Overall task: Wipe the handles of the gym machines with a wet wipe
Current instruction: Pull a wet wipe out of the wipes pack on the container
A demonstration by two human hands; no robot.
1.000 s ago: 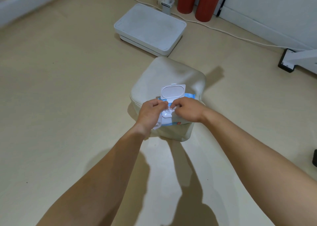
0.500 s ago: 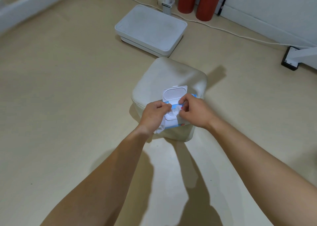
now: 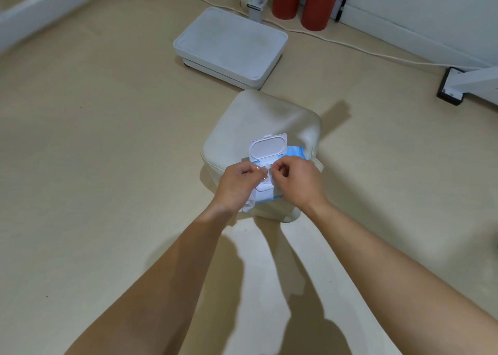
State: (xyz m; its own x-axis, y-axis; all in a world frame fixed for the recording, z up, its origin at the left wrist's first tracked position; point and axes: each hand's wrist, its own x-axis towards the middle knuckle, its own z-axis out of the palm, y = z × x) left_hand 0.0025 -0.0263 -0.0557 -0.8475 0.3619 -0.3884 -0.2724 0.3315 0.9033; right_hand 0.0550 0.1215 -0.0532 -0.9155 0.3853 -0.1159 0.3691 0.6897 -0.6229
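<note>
Down at the middle of the view, a pack [image 3: 295,152] of wet wipes lies on a cream pouf [image 3: 258,123], toward the pouf's 6 o'clock edge, its white lid [image 3: 268,148] flipped open and pointing to 12 o'clock. Both hands meet over the pack's opening. The left hand [image 3: 237,183] has its fingers [image 3: 249,170] curled, thumb and forefinger pinching a wipe [image 3: 249,206] whose loose white end hangs out below the palm at 6 o'clock. The right hand [image 3: 299,182] is curled too, its fingertips pinched on the same wipe just beside the left ones, right over the opening. The pouf stands on a beige floor [image 3: 94,166]. At 12 o'clock from it, near but apart, lies a flat white platform [image 3: 229,47]; past that stand two red rolls [image 3: 314,2], and a pale cable [image 3: 377,54] runs along the floor toward 2 o'clock.
</note>
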